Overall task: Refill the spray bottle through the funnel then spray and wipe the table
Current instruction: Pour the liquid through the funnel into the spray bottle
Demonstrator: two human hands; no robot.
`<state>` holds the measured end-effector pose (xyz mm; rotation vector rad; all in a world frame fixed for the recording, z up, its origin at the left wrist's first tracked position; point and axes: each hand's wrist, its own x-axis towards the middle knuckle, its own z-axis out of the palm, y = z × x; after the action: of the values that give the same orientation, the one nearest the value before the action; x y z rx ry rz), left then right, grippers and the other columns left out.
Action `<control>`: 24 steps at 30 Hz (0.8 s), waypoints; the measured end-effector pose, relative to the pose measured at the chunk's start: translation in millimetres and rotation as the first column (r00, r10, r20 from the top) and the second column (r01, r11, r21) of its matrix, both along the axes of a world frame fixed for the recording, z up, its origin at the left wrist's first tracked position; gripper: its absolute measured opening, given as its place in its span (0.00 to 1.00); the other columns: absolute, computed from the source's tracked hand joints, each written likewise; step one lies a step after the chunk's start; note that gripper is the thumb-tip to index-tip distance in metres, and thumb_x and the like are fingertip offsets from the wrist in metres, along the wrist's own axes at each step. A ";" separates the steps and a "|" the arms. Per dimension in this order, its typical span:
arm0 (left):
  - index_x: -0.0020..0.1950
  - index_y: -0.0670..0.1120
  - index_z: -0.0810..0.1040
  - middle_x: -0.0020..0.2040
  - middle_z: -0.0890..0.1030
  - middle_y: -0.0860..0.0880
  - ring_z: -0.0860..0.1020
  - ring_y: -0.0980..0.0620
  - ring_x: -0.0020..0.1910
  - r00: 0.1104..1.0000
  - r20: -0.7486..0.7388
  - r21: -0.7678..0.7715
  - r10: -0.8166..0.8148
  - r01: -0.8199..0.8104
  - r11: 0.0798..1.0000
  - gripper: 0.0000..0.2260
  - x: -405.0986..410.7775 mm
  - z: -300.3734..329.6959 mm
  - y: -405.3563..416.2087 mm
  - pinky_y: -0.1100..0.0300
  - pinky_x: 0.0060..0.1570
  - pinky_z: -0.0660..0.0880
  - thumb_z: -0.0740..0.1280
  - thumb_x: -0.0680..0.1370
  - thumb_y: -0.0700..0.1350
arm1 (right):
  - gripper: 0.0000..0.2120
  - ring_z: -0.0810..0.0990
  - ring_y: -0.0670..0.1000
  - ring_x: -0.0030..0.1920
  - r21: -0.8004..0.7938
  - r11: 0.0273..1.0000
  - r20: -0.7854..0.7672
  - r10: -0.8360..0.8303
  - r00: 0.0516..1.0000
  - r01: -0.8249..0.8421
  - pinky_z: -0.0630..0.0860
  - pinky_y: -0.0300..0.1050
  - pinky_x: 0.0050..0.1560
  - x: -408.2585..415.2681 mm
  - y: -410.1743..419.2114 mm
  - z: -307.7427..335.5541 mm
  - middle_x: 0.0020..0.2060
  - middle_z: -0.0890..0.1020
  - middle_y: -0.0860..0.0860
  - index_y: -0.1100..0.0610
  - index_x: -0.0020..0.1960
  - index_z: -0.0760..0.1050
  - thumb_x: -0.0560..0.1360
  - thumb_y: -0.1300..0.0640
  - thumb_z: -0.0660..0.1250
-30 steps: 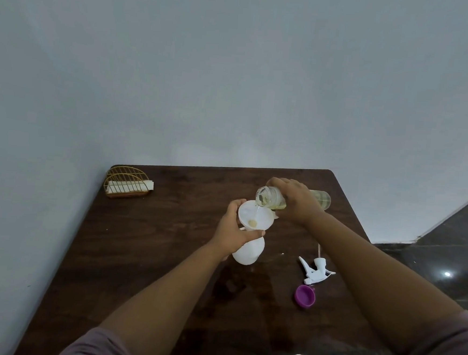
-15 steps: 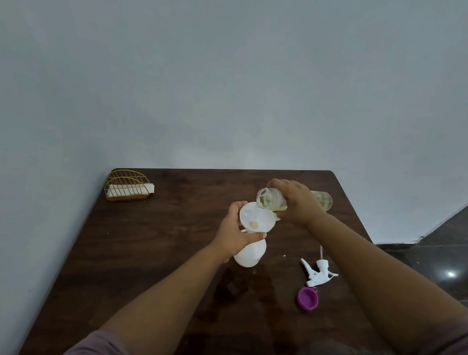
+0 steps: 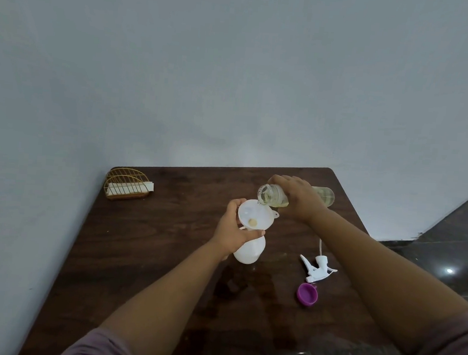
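A white spray bottle (image 3: 250, 250) stands on the dark wooden table (image 3: 143, 243) with a white funnel (image 3: 255, 214) in its neck. My left hand (image 3: 232, 231) grips the funnel's rim and the bottle's top. A little yellowish liquid sits at the funnel's bottom. My right hand (image 3: 298, 197) holds a clear refill bottle (image 3: 271, 196) of yellowish liquid, tipped on its side with its mouth just over the funnel's far edge. The white trigger spray head (image 3: 317, 268) lies on the table to the right, and a purple cap (image 3: 306, 294) lies just in front of it.
A gold wire napkin holder (image 3: 126, 184) with white napkins stands at the table's far left corner by the wall. A wet patch (image 3: 235, 285) shines on the wood in front of the spray bottle. Dark tiled floor (image 3: 457, 245) lies beyond the table's right edge.
The stream seen falling into the funnel a second ago is no longer visible. The funnel has tilted slightly toward me, and the hands have barely shifted.
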<state>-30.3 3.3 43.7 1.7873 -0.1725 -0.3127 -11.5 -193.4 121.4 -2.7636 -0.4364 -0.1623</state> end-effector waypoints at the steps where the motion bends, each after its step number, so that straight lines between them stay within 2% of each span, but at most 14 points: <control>1: 0.67 0.58 0.64 0.62 0.72 0.55 0.74 0.52 0.59 1.000 -0.001 0.000 0.001 -0.001 1.000 0.36 -0.4 -0.2 0.2 0.56 0.55 0.77 0.80 0.66 0.44 | 0.24 0.77 0.54 0.50 -0.003 1.000 -0.002 0.000 1.000 0.000 0.72 0.52 0.54 -0.3 0.3 -0.1 0.49 0.79 0.48 0.52 0.57 0.72 0.64 0.52 0.76; 3: 0.66 0.58 0.64 0.62 0.72 0.55 0.74 0.52 0.59 1.000 0.000 -0.003 0.004 -0.004 1.000 0.35 -0.7 0.7 0.2 0.58 0.54 0.77 0.80 0.66 0.44 | 0.24 0.77 0.53 0.50 -0.010 1.000 -0.009 0.000 1.000 0.000 0.72 0.52 0.55 -0.3 1.1 0.3 0.49 0.79 0.47 0.52 0.56 0.72 0.64 0.53 0.76; 7: 0.66 0.58 0.63 0.62 0.72 0.54 0.74 0.52 0.60 1.000 -0.003 -0.002 -0.001 0.001 1.000 0.35 -0.5 1.4 0.7 0.53 0.57 0.78 0.80 0.66 0.44 | 0.23 0.77 0.53 0.50 -0.017 1.000 -0.016 -0.001 1.000 0.001 0.72 0.51 0.55 -0.4 2.3 0.7 0.48 0.79 0.47 0.51 0.56 0.72 0.64 0.53 0.76; 11: 0.66 0.58 0.63 0.61 0.73 0.56 0.74 0.52 0.59 1.000 -0.004 -0.009 0.002 -0.002 1.000 0.35 -1.5 1.6 0.4 0.55 0.57 0.77 0.80 0.66 0.43 | 0.22 0.76 0.54 0.51 -0.016 1.000 -0.016 -0.008 1.000 0.008 0.71 0.51 0.55 -1.4 2.2 0.1 0.49 0.79 0.47 0.52 0.56 0.72 0.65 0.53 0.75; 16: 0.67 0.57 0.63 0.63 0.72 0.53 0.73 0.50 0.61 1.000 -0.008 0.012 -0.001 0.001 1.000 0.36 -2.2 2.8 -0.7 0.50 0.61 0.76 0.80 0.67 0.43 | 0.23 0.76 0.53 0.51 -0.031 0.999 -0.020 -0.009 1.000 0.008 0.71 0.51 0.56 -2.8 0.8 0.7 0.50 0.79 0.47 0.51 0.57 0.72 0.65 0.51 0.75; 24: 0.66 0.59 0.63 0.62 0.72 0.55 0.73 0.51 0.60 1.000 -0.021 0.013 0.008 -0.008 1.000 0.36 -3.0 3.9 -1.2 0.56 0.57 0.76 0.80 0.66 0.43 | 0.24 0.76 0.54 0.51 -0.043 0.999 -0.005 -0.006 1.000 0.006 0.70 0.49 0.53 -5.3 -1.6 2.8 0.50 0.79 0.48 0.52 0.57 0.72 0.64 0.49 0.75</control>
<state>-33.3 2.0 47.6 1.7961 -0.1488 -0.3276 -16.8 -195.0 124.1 -2.8073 -0.4355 -0.1482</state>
